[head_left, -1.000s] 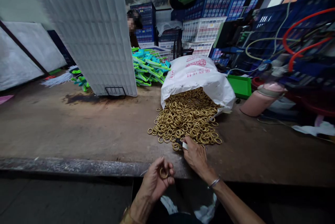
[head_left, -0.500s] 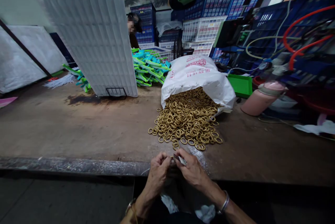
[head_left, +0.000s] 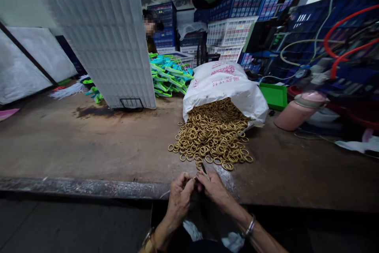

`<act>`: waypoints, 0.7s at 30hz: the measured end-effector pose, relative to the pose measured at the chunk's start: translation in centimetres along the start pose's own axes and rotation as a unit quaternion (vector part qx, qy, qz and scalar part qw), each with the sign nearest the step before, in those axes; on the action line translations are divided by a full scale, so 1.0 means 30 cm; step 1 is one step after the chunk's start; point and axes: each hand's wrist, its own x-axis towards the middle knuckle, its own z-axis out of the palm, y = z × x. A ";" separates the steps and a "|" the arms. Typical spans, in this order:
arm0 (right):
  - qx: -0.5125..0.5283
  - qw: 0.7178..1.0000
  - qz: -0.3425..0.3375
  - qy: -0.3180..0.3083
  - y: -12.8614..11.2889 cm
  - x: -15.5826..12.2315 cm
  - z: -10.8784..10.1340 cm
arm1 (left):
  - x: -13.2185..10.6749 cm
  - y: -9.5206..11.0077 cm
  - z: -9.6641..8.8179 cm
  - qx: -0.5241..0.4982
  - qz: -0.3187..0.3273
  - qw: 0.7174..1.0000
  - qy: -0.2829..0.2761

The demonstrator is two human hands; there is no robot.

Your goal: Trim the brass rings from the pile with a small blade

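At the table's front edge, my left hand [head_left: 180, 194] is closed, thumb and fingers pinching a gold ring [head_left: 194, 178] that is mostly hidden. Beside it, my right hand [head_left: 215, 190] is closed around a small knife [head_left: 203, 167]; its narrow dark blade points up and away past the fingers. The fingertips of both hands nearly meet at the ring. Just beyond them spreads a heap of gold rings [head_left: 211, 140], spilling from the open mouth of a white sack [head_left: 222, 81] with red print.
A white ribbed panel [head_left: 103, 47] stands upright on the wooden table [head_left: 74, 146]. Green and blue plastic pieces [head_left: 170, 75] lie behind it, near a person [head_left: 151, 28]. A pink bottle [head_left: 299, 111] and a green tray [head_left: 274, 96] are at right. Stacked crates [head_left: 231, 32] fill the back.
My right hand has turned the knife, so the dark blade now points up past the fingers instead of down by the ring. My left hand keeps its pinch, almost in place.
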 end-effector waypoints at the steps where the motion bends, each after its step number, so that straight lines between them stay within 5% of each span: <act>1: -0.004 1.000 0.004 0.006 0.000 0.001 0.002 | 0.001 -0.001 -0.002 -0.009 -0.020 1.000 -0.002; 6: -0.011 1.000 -0.019 0.006 -0.010 -0.001 0.009 | 0.000 0.006 -0.012 -0.023 -0.094 0.995 -0.031; 13: -0.001 1.000 -0.024 0.001 -0.022 0.003 -0.002 | -0.016 0.005 -0.019 -0.117 -0.095 0.987 -0.052; 16: -0.104 0.991 -0.072 0.034 -0.025 -0.010 -0.017 | -0.019 0.007 -0.017 -0.148 -0.092 0.984 -0.037; 21: -0.315 0.936 -0.158 0.008 -0.031 -0.053 -0.018 | -0.020 0.015 -0.013 -0.152 -0.099 0.983 -0.024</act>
